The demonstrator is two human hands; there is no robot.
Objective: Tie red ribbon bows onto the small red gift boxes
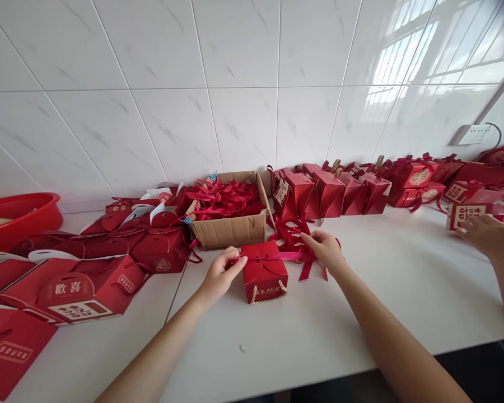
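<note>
A small red gift box (265,274) with a gold rope handle on its front stands on the white table. A red ribbon (292,256) runs across its top. My left hand (222,272) pinches the ribbon's left end at the box's upper left edge. To the right of the box, my right hand (325,250) is closed on the ribbon's other side, its fingertips beside a loose pile of red ribbons (288,232). The box stands upright between my two hands, its top flaps folded together.
Behind is an open cardboard box (231,230) full of red ribbons. Red boxes (84,285) fill the left side, near a red basin (23,221). More red boxes (331,193) line the wall. Another person's hand (487,235) touches a box at the far right.
</note>
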